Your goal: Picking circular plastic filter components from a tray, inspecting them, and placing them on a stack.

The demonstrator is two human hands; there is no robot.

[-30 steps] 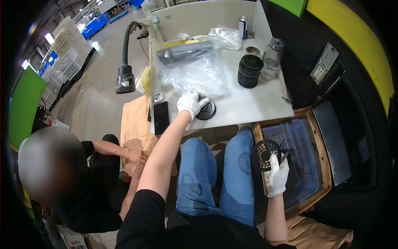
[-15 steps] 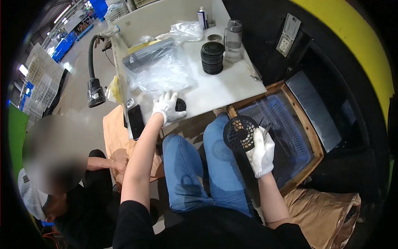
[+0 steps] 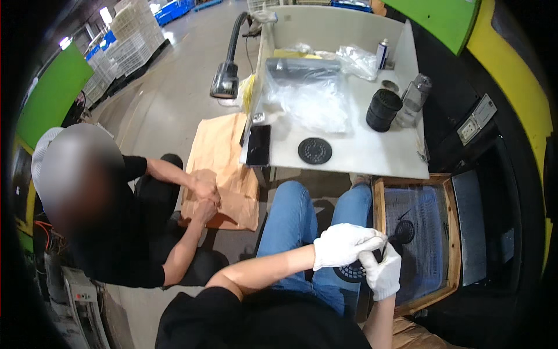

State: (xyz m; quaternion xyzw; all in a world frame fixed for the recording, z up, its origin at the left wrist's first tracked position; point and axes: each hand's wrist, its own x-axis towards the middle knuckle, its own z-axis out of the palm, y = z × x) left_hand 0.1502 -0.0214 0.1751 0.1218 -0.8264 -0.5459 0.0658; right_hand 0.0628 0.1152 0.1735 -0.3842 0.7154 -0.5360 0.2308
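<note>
Both my hands wear white gloves and meet above my right thigh, near the crate. My right hand (image 3: 383, 276) is closed around a black perforated round disc (image 3: 350, 272), whose slotted face shows partly below the gloves. My left hand (image 3: 347, 245) is closed with its fingertips at the right hand's fingers; what they pinch is hidden. Just beyond the fingertips is a smaller dark round piece (image 3: 402, 231); I cannot tell whether it is held or lies in the crate. Another black slotted disc (image 3: 314, 150) lies flat at the white table's (image 3: 372, 161) front edge.
A stack of black discs (image 3: 383, 110) stands by a clear bottle (image 3: 414, 100). Plastic bags (image 3: 311, 104), a phone (image 3: 258, 145) and a spray can (image 3: 382, 54) are on the table. A wood-framed blue crate (image 3: 427, 250) is at right. Left, a person (image 3: 104, 215) handles brown paper (image 3: 218, 151).
My left hand has left the disc on the table and come to my right hand. The view has turned left, showing more of the person there.
</note>
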